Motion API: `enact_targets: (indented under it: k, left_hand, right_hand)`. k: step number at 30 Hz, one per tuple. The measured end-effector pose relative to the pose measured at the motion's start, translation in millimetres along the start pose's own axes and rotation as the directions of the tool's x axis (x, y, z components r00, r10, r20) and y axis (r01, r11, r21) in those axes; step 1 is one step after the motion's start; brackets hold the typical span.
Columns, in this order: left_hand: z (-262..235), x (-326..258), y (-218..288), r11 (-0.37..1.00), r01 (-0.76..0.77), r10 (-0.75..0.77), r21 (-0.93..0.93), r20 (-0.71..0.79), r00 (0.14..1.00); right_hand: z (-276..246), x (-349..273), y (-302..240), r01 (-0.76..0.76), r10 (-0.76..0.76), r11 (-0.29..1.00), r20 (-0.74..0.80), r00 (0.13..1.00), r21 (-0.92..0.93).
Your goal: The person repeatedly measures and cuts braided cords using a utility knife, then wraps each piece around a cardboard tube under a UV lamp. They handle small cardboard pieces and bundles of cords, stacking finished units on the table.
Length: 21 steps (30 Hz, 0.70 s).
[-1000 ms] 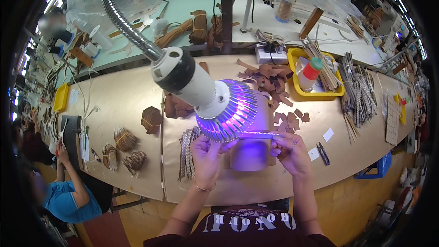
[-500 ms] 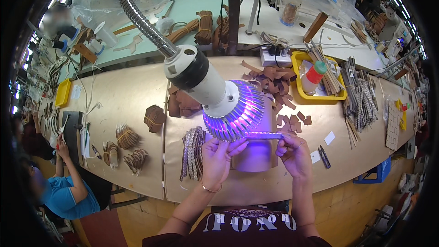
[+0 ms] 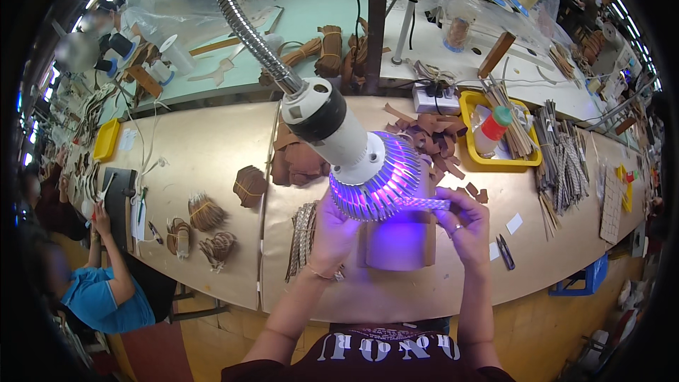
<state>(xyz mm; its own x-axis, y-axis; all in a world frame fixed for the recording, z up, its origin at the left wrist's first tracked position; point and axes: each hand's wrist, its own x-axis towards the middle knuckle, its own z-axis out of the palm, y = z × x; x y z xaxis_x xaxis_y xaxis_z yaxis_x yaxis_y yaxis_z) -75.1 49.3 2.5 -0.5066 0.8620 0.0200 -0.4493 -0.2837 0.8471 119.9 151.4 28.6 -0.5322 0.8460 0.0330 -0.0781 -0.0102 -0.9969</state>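
A braided strip [image 3: 430, 204], light in tone and tinted violet, stretches from my right hand [image 3: 465, 226] to beneath the glowing lamp [image 3: 375, 178]. My right thumb and fingers pinch its right end; a ring shows on that hand. On the other side, my left hand [image 3: 335, 235] is raised against the lamp's lower left edge. The lamp hides its fingertips and the strip's left end. Under the lamp, a block-like form [image 3: 399, 255] is lit violet. Just left of my left hand lies a bundle of braided strips [image 3: 303, 233].
A flexible metal neck [image 3: 247, 25] carries the lamp. Brown scraps [image 3: 431, 134] lie behind it. A yellow tray [image 3: 498, 163] holds a red-and-white bottle [image 3: 491, 131]. Thread snips [image 3: 506, 251] lie at right, tied brown bundles [image 3: 205, 212] at left. A co-worker in blue [image 3: 106, 297] sits far left.
The whole view has shifted slightly. My left fingers, visible near the strip before, are now behind the lamp. My right hand has turned, and the strip's right end tilts differently.
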Motion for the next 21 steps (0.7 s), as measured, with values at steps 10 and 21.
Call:
enact_targets:
  k: [10,21]
  left_hand:
    - [5,0,-37,0.878,-0.158,0.202,0.452,-0.050,0.978]
    - [-13,-18,27,0.986,-0.157,0.167,0.061,-0.215,0.962]
  right_hand:
    - [-13,-4,1,-0.084,0.097,0.987,-0.093,0.991,0.133]
    - [43,12,-7,-0.180,0.134,0.966,0.235,0.963,0.185]
